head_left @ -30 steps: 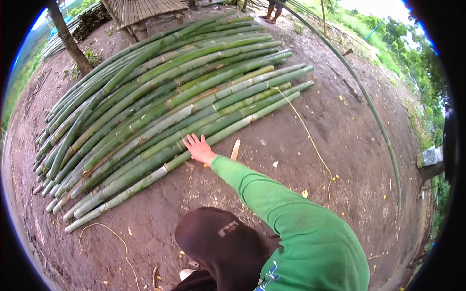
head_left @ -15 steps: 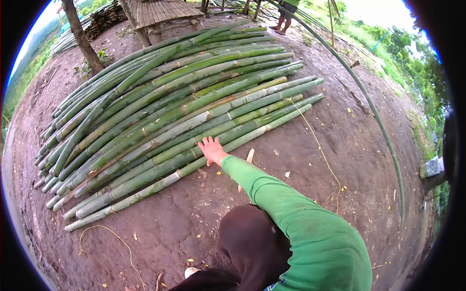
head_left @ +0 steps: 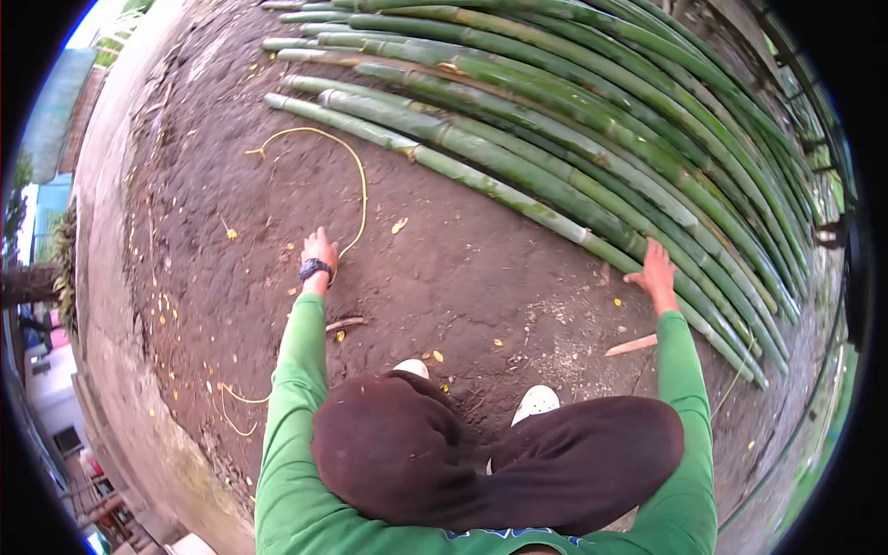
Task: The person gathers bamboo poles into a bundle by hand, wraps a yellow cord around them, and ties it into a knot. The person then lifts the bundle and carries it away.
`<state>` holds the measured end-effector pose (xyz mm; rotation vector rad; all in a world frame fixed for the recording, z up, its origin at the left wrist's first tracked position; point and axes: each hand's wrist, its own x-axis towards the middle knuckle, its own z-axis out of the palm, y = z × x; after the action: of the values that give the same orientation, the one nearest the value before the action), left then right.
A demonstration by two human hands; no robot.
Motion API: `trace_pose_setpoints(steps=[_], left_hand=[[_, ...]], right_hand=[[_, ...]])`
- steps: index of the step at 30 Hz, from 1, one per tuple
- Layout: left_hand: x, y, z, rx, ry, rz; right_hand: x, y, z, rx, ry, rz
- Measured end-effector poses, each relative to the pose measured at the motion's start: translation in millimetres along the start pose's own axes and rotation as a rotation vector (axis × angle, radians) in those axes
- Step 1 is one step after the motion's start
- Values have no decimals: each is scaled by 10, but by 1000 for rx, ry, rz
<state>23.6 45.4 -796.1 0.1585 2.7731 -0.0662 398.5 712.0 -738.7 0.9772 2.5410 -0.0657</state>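
My left hand (head_left: 320, 252), with a dark watch at the wrist, is low over the ground, its fingers stretched forward. Beside it curves a thin yellow strip (head_left: 363, 190), which runs close along the hand and reappears past my forearm. My right hand (head_left: 657, 276) rests with fingers spread against the nearest green bamboo poles (head_left: 518, 196) of a large pile. The pile lies slantwise from the upper left to the right, poles side by side and stacked.
My bent knees (head_left: 388, 435) and white shoes (head_left: 536, 402) are below the hands. A split piece of wood (head_left: 632, 346) and a small stick (head_left: 347, 323) lie on the bare soil (head_left: 444, 250). A concrete edge (head_left: 116, 305) runs along the left.
My view has swung left and down. My left hand has come into sight near the yellow strip. The right hand is still at the bamboo pile's near edge.
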Motion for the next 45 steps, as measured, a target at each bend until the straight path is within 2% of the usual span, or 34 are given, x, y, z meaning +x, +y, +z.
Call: trace_pose_setpoints(steps=[2,5,8,11,14,15,17,22,24,26,28,30,32,34,35,38,39,42,43,45], left_hand=[[-54,30,28,19,58,5],[-57,-54,145,-112,156,22],[-59,-45,222,-250,131,147],[-168,127,239,-327,165,177],[-135,260,68,-364,-106,146],[-91,249,69,-362,-108,143],[-9,256,94,-123,-85,190],[100,48,107,38,56,243],[82,9,44,139,42,241],[59,-62,9,265,97,310],[51,-132,-30,274,87,297],[-47,-248,-76,256,143,251],[-172,-332,-119,299,111,206],[-282,-398,-89,229,104,177],[-359,-400,-155,240,53,161],[-611,-464,-213,187,98,222],[-664,-454,-291,152,31,223],[-878,-314,-499,102,80,284],[-881,-227,-572,85,42,269],[-963,7,-765,54,178,379]], right_hand=[[49,22,3,-29,-12,-36],[138,-17,-11,-95,-75,-42],[164,-101,-17,-144,-51,-30],[83,-48,134,-176,59,-73],[144,-90,83,-174,9,-109],[137,-98,78,-174,6,-111],[123,-97,30,-118,-14,-125],[-76,-13,-187,-19,-29,-175],[19,42,-278,23,-38,-194],[97,57,-196,269,-99,-92],[60,10,-53,250,-79,-119],[169,7,220,80,150,-226],[235,-23,223,33,133,-215],[322,-62,121,-94,-48,-130],[395,-39,195,-93,-24,-127],[530,-21,212,-150,-78,-144],[505,-55,148,-149,-77,-142],[224,-46,53,-71,41,-204],[62,-47,-64,9,63,-238],[-133,12,-83,132,151,-313]])
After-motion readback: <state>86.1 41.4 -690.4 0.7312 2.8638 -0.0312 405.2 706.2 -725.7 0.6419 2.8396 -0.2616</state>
